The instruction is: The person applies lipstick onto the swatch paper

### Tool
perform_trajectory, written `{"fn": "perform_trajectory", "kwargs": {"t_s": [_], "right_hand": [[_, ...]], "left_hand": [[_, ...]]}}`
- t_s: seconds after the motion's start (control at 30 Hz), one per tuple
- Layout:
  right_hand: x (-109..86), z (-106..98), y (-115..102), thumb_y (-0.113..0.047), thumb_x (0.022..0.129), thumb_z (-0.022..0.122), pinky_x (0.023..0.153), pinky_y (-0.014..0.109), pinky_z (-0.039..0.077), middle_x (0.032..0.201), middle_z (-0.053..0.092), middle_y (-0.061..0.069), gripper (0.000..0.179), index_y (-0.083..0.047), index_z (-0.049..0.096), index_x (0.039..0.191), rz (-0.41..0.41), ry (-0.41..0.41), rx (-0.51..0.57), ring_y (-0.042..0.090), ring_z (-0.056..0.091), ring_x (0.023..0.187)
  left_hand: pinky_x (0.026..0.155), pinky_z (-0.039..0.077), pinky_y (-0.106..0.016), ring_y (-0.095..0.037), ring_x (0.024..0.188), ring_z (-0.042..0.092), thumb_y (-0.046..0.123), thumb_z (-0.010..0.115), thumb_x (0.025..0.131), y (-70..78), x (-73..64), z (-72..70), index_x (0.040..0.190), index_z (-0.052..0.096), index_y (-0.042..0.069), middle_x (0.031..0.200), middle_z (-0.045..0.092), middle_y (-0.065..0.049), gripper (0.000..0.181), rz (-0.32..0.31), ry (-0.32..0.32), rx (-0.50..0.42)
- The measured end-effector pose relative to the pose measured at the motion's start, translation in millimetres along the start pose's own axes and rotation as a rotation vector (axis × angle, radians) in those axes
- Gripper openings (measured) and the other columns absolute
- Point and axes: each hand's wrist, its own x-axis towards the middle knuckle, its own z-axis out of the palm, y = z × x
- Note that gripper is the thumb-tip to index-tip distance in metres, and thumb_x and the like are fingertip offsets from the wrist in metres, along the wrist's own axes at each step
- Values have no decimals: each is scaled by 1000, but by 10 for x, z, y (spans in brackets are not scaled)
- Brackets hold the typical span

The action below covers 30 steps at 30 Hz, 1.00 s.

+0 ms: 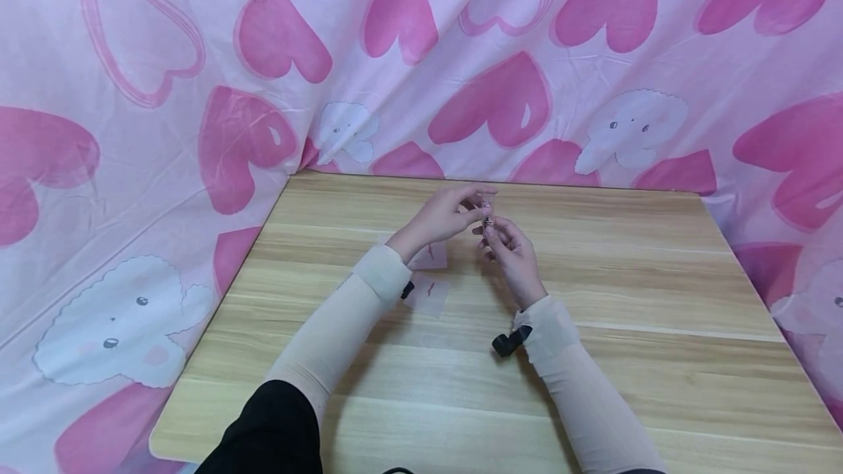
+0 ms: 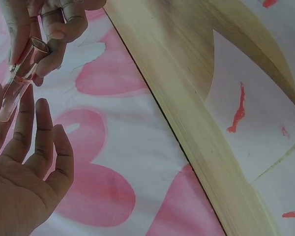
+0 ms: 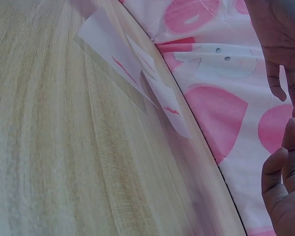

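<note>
Both hands meet near the far side of the table around a small lipstick tube with a clear part and a coppery, dark-ended part. My left hand pinches the clear part between thumb and fingers, its other fingers spread in the left wrist view. From the opposite end, my right hand grips the coppery part with curled fingers. In the right wrist view, the right hand and left hand show only at the right edge, and the tube is out of frame.
Pale sheets of paper, one nearer and one farther, lie on the wooden table under the left forearm, with red smears on them. A pink heart-print cloth hangs behind the table. Black cameras sit at the wrists.
</note>
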Motion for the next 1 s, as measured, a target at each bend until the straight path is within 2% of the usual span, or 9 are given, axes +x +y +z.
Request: {"fn": "perform_trajectory", "kwargs": {"t_s": [0.23,0.3,0.4,0.57,0.67,0.73,0.83,1.0], "right_hand": [[-14,-8,-8,-31,101,62,76,36,54,117,70,7,33,-14,62,129,16,-16,-10,31,60,98],[-12,-11,-3,-31,101,61,76,37,54,120,69,10,33,-14,61,130,21,-25,-12,34,60,100],[-3,-29,14,-32,102,61,83,41,52,126,66,12,37,-12,60,133,33,-28,-27,32,58,106],[7,-103,37,-37,103,58,100,56,44,134,61,7,45,-9,57,138,71,56,-93,31,53,122],[9,-150,28,-36,104,56,103,59,42,133,61,8,45,-6,57,137,99,134,-111,33,52,123],[9,-167,15,-35,105,54,103,58,42,132,62,9,44,-5,57,136,113,171,-118,30,54,120],[6,-169,-6,-34,105,53,103,57,42,131,62,11,42,-3,57,134,135,186,-117,25,55,117],[5,-155,-8,-33,106,52,106,56,41,134,60,15,44,0,56,135,141,172,-112,36,52,126]], "left_hand": [[89,51,-33,-8,106,61,38,62,100,-3,-17,6,143,56,28,112,70,7,44,-19,-5,17],[88,51,-33,-7,105,61,37,63,100,-8,-20,12,142,57,27,111,70,8,43,-19,6,30],[88,51,-33,-7,104,62,37,64,100,-29,-18,26,140,59,24,111,71,8,43,-17,32,62],[82,51,-29,-6,99,64,36,67,98,-96,-7,68,137,62,25,111,73,8,40,-15,64,176],[80,52,-28,-6,98,66,35,69,97,-149,2,107,136,63,27,111,73,8,40,-25,54,275],[81,52,-29,-7,99,66,34,69,96,-186,8,137,135,63,26,112,74,9,40,-34,33,343],[81,52,-31,-8,102,66,34,69,96,-241,15,191,133,65,26,113,73,10,38,-52,-2,421],[82,51,-35,-11,105,65,33,69,96,-304,20,278,127,67,28,113,73,11,31,-87,-34,474]]}}
